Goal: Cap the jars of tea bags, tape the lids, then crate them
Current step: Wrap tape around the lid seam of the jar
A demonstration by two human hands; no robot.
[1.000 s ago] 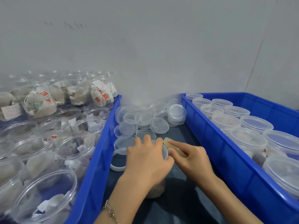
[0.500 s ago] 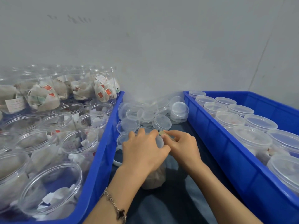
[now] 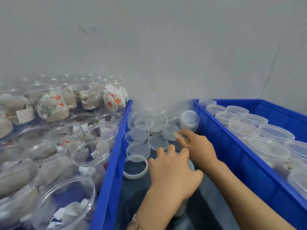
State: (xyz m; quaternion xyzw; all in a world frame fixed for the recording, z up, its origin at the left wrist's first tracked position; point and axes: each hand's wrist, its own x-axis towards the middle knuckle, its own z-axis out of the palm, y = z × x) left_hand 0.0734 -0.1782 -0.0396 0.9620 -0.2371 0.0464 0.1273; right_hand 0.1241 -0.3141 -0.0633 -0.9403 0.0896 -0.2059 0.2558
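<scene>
My left hand (image 3: 172, 173) grips the lidded top of a clear jar of tea bags (image 3: 191, 164), which stands on the dark surface between two blue crates. Most of the jar is hidden under the hand; its lower part (image 3: 181, 211) shows beneath the wrist. My right hand (image 3: 198, 145) reaches just beyond the jar and pinches a small yellowish piece of tape (image 3: 176, 134) at its fingertips, over the loose lids. The tape's path to the jar is blurred.
The left blue crate (image 3: 113, 163) holds several open jars of tea bags (image 3: 88, 155). In the right blue crate (image 3: 232, 156) stand several capped jars (image 3: 275, 132). Loose clear lids (image 3: 157, 142) lie piled ahead by the wall. A whitish ring (image 3: 135, 175) lies left of the jar.
My right hand has moved from the jar's rim forward toward the loose lids, with the tape still pinched. My left hand stays on the jar's lid.
</scene>
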